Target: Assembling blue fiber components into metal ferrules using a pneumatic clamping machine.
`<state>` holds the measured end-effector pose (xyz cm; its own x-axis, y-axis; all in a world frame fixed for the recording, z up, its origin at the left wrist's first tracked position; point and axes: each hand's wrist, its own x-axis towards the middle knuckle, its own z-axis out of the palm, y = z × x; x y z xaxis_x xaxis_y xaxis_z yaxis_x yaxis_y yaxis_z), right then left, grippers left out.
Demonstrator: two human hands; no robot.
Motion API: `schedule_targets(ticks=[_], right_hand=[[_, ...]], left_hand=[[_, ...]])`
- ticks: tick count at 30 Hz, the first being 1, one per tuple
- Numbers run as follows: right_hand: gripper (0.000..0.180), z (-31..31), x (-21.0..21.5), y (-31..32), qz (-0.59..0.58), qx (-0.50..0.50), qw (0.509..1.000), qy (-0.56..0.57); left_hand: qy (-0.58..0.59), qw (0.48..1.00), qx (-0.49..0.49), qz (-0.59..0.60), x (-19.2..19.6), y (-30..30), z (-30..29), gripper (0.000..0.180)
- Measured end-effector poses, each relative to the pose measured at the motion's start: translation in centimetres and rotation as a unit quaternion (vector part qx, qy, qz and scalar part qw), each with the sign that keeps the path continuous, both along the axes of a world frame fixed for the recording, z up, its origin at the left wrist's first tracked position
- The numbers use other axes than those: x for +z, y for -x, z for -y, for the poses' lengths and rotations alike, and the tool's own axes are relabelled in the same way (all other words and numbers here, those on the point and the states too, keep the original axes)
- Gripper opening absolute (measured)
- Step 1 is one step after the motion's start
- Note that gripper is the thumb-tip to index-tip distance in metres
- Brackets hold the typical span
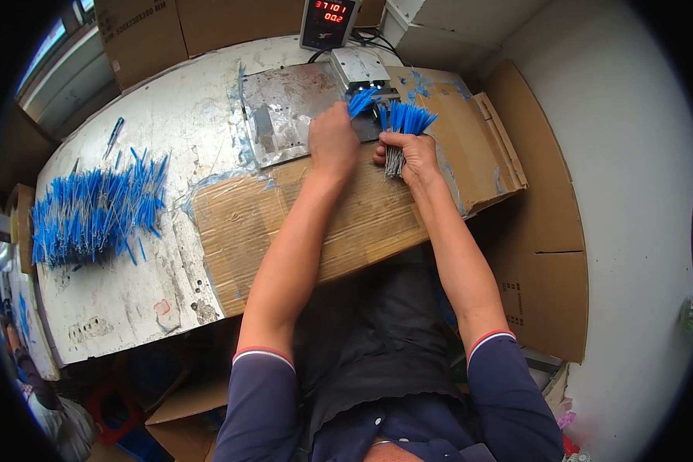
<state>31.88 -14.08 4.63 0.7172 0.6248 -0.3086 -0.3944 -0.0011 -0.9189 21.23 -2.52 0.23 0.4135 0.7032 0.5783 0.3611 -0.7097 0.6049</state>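
My right hand (417, 156) is closed round a thick bundle of thin, blue-tipped wire pieces (410, 117). The blue ends fan out above the fist, and the bare grey wires stick out below it. Just to its left, my left hand (333, 138) is closed on a smaller bunch of blue-ended pieces (362, 100), whose tips point up and right. Its fingertips are turned away from view. Both hands are beside a small metal-topped machine (359, 68) at the far side of the table, above its front face.
A large heap of blue-tipped wire pieces (96, 208) lies on the worn white table (131, 296) at left, near a pen-like tool (115, 132). Taped cardboard (308, 219) covers the near edge. Behind stands a red-digit display (328, 25). Cardboard (543, 200) and a wall border the right.
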Motion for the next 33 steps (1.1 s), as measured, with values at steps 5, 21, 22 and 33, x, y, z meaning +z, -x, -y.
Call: schedule_targets(ticks=[5, 21, 22, 33], right_hand=[[0.011, 0.0, 0.1, -0.3, 0.005, 0.012, 1.000, 0.019], [0.008, -3.2, 0.3, -0.1, 0.121, -0.010, 0.984, 0.129], [0.008, -3.4, 0.3, -0.1, 0.131, -0.016, 0.981, 0.141], [0.006, -4.1, 0.9, -0.2, 0.089, -0.023, 0.985, 0.143]], left_hand=[[-0.022, 0.999, -0.011, -0.021, 0.2, 0.1, 0.4, 0.011], [0.074, 0.994, 0.058, 0.054, -0.2, 0.3, -0.3, 0.014], [0.076, 0.994, 0.058, 0.054, -0.2, 0.3, -0.3, 0.014], [-0.010, 0.990, 0.089, 0.109, -0.5, 0.0, -0.8, 0.006]])
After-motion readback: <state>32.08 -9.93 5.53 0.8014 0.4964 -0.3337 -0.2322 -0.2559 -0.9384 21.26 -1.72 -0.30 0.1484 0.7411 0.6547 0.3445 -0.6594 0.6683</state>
